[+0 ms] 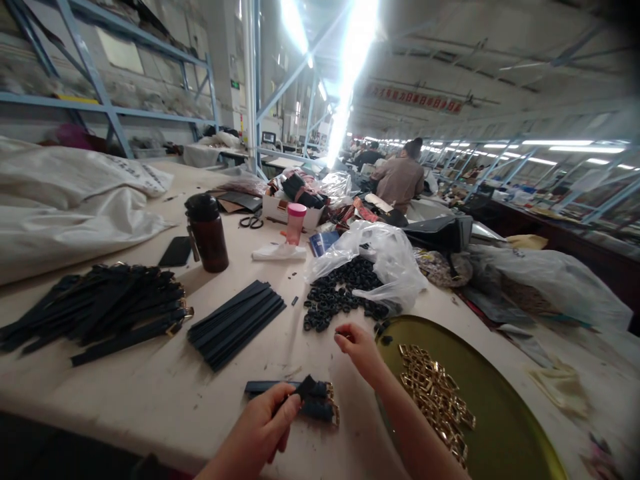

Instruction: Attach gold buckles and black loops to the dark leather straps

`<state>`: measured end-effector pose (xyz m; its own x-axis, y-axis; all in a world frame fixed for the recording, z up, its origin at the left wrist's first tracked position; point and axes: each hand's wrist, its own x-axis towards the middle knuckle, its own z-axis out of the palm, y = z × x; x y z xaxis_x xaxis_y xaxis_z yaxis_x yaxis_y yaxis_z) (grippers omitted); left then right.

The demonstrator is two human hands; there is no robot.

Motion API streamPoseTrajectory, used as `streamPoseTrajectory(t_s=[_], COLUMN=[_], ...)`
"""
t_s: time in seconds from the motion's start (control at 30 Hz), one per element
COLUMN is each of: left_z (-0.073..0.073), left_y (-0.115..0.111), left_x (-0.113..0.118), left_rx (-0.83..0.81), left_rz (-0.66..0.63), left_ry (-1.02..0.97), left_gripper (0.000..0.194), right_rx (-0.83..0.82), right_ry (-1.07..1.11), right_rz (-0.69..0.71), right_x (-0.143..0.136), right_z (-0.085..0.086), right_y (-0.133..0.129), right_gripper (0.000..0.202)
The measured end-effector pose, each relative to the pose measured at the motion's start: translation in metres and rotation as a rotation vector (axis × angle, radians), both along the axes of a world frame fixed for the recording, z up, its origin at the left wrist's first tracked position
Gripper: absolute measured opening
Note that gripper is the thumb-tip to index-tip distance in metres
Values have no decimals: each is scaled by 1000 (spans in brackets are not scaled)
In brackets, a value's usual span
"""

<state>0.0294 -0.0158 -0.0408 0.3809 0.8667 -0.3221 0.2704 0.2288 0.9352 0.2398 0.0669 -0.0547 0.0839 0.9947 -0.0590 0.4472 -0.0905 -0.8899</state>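
Head camera view: we had our left hand (pixel 270 419) near the front edge of the worktable (pixel 165 407), its thumb and fingers closed on a dark strip (pixel 307 387), one end poking out, presumably to leave that end clear. Just under and beyond it lay a few buckled straps (pixel 319 409), gold ends facing right, seemingly set side by side to keep them aligned. Our right hand (pixel 361 353) hung between the black loops (pixel 340 287) and the round tray (pixel 505 427), thumb and forefinger pinched on a small dark piece (pixel 343 334); we could not make out its shape, but a pinch suited its size. The loops spilled from a plastic bag (pixel 387 257), perhaps opened our way for easy picking. Gold buckles (pixel 433 390) sat in the tray, toward the table's right, whose rim probably kept them from scattering. Left of the loops, flat strips (pixel 237 323) lay bundled lengthwise, likely for drawing singly. Farther back, a bottle (pixel 209 237) stood beside a phone (pixel 175 251), apparently out of the way.
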Motion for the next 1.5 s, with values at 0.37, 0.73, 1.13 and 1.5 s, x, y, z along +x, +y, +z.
streamPoseTrajectory(t_s=[0.37, 0.73, 1.13, 1.5], left_z=[35, 27, 27, 24], left_y=[-11, -25, -32, -33], left_x=[8, 0, -1, -12], left_rx=[192, 233, 187, 271], left_rz=[-50, -96, -33, -104], left_ry=[201, 81, 74, 430], left_gripper=[27, 20, 11, 18], right_rx=[-117, -145, -310, -449], right_ry=[834, 726, 982, 1020], right_rz=[9, 86, 108, 178], right_x=[-48, -55, -63, -66], right_z=[25, 18, 13, 2], right_y=[-98, -116, -133, -145], right_gripper=[23, 27, 27, 27])
